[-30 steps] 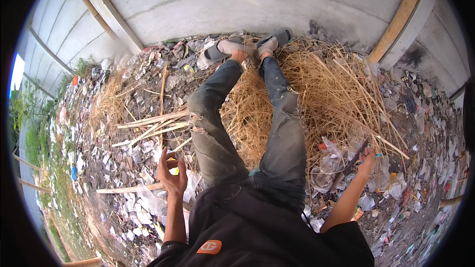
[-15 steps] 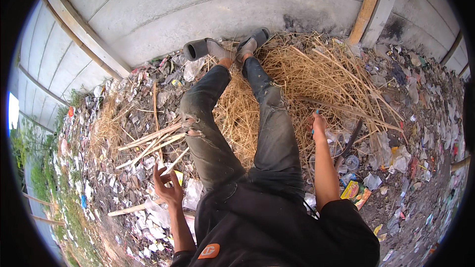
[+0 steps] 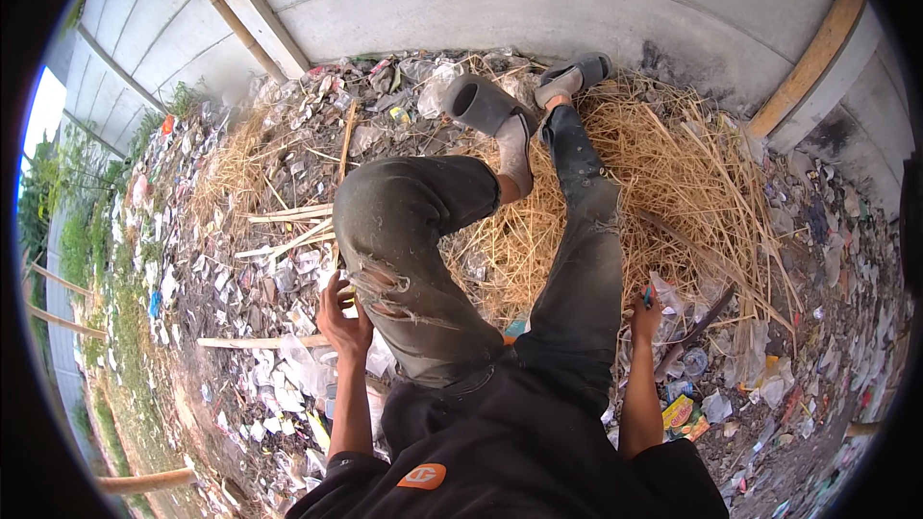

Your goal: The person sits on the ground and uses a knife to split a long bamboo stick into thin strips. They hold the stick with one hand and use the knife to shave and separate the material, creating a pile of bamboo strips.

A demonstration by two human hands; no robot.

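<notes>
Right hand (image 3: 644, 321), blue item (image 3: 648, 297) against it, apparently

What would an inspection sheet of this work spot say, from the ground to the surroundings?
Surface: littered ground, partly straw-covered.
Work things: small teal object in the right hand; dry straw heap beyond that hand.
Clutter: crumpled clear plastic, yellow packet, pale wooden stick, dark strip right of the right hand.
Hands: left hand part-open, no held thing discernible; right hand closed around the small teal object.
Cables: nothing clearly seen.
Surroundings: grey concrete wall ahead, green plants far left.
</notes>
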